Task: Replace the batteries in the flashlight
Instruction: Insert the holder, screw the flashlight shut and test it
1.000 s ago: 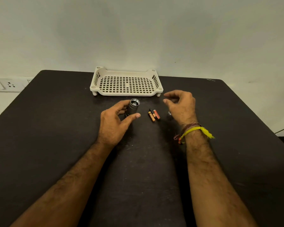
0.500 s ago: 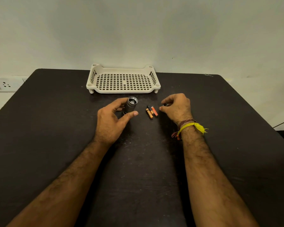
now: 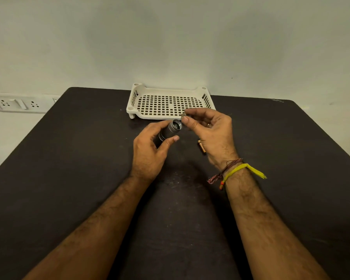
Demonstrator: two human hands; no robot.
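Above the table [image 3: 69,178], right hand [image 3: 210,134] now pinching a small part [image 3: 183,115] beside the left-hand [image 3: 149,154]-gripped flashlight [image 3: 170,131].

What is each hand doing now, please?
Left hand: grips the flashlight.
Right hand: pinches a small metal part, too small to identify.

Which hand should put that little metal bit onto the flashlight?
Probably the right hand: it already pinches the small metal piece just beside the flashlight's open end. The left hand is busy gripping the flashlight body, holding it tilted above the table.
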